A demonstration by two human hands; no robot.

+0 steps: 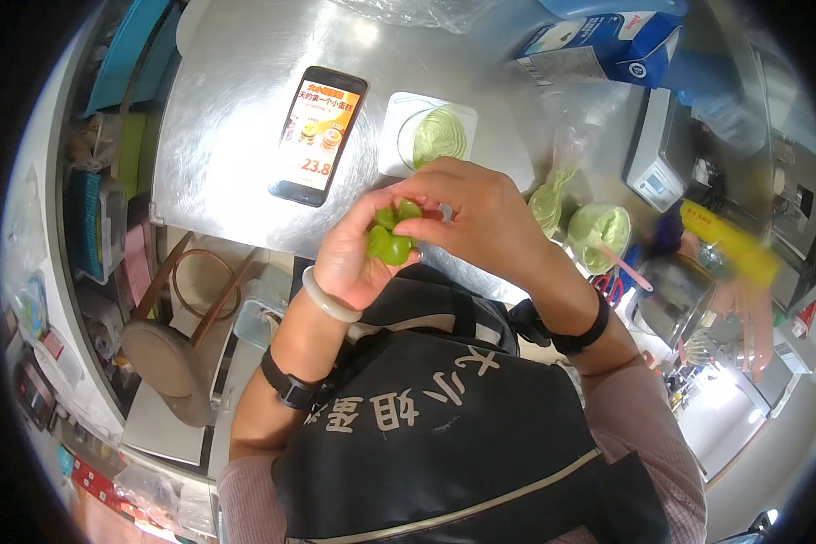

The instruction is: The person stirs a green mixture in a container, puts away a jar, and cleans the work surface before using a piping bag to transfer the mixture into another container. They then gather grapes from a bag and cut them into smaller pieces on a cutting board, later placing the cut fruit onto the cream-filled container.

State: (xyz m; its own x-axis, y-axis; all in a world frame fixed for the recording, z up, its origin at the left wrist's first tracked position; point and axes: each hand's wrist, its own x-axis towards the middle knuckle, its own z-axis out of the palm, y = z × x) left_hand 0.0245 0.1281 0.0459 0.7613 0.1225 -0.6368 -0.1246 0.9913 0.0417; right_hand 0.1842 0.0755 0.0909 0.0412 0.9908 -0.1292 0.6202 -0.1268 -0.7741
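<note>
Cupped below the table's front edge, my left hand (343,258) holds several shiny green grape pieces (390,245) in its palm and fingers. My right hand (480,204) reaches across from the right, its thumb and fingers curled together at a grape piece (409,209) at the top of the bunch. Just beyond the hands sits a small cake with swirled pale green cream (440,136). It rests on a square white board (394,145), partly hidden by my right hand.
A phone (317,136) lies lit on the steel table (218,118). To the right are a piping bag of green cream (546,207), a cup of green cream (612,227) with a pink spatula, a scale (659,181), and a blue carton (644,45). A stool (168,363) stands lower left.
</note>
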